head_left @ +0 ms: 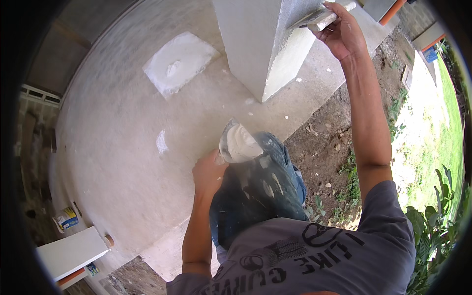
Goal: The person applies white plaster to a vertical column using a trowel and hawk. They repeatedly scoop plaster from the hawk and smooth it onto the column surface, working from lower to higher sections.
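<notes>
Overhead light aside, both hands are clamped on tools. Up near the top, the right hand point(343, 40) grips a white-smeared trowel point(322, 20), its thumb and fingers closed around it and its thin blade reaching to the side face of a pale pillar point(248, 44); whether the edge actually presses there is hard to tell. Lower down, the left hand point(209, 172) is closed on a broad scraper point(240, 142), whose handle is hidden in the fist. White paste lies thickly across that blade, which sits above the person's dark, paint-splashed trousers point(250, 189).

The pillar stands on a grey concrete floor point(113, 113), its 2 visible faces meeting at a rough, white-coated corner. Left of the pillar is a flat white patch point(189, 54) with 1 small lump on it, and a smaller white smear point(162, 141) lies nearer the left hand. White flecks dot the concrete by the pillar's foot. Along the right runs bare soil point(319, 142) with leafy plants, then bright grass point(450, 108). At lower left stands a yellow-and-blue tub point(66, 219).
</notes>
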Demonstrator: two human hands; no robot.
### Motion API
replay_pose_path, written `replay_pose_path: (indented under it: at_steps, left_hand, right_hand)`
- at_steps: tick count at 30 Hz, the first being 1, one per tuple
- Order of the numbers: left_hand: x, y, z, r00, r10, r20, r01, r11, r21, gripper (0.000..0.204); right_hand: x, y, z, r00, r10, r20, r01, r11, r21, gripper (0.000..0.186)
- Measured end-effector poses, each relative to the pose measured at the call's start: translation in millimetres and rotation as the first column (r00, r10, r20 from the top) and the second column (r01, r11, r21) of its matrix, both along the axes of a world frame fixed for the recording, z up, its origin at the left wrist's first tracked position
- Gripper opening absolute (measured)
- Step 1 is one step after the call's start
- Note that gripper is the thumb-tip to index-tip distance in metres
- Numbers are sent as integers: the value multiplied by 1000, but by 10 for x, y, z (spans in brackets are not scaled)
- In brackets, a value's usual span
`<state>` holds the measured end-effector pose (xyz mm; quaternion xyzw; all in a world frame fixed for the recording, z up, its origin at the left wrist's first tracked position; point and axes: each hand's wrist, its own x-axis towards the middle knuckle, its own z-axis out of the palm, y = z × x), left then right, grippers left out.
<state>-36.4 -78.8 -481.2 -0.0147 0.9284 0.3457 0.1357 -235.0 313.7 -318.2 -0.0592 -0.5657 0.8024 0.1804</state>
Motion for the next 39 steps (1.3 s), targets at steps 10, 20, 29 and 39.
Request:
replay_pose_path:
  at_steps: [10, 20, 29, 39]
  left_hand:
    - [103, -30, 24, 1000, 0, -12, 0, 1000, -8, 30]
    - [349, -313, -61, 996, 73, 43, -68, 993, -100, 28]
    - [214, -219, -240, 996, -7, -90, 5, 1000, -18, 31]
    - [-176, 2, 243, 990, -14, -137, 10, 999, -31, 30]
  right_hand:
    - [637, -254, -2775, 877, -62, 477, 236, 919, -315, 26]
    - [125, -484, -4226, 787, 165, 595, 167, 871, -462, 50]
    - [203, -477, -959, 960, 31, 277, 59, 949, -310, 47]
    - [1465, -1101, -440, 991, 89, -100, -75, 988, 132, 26]
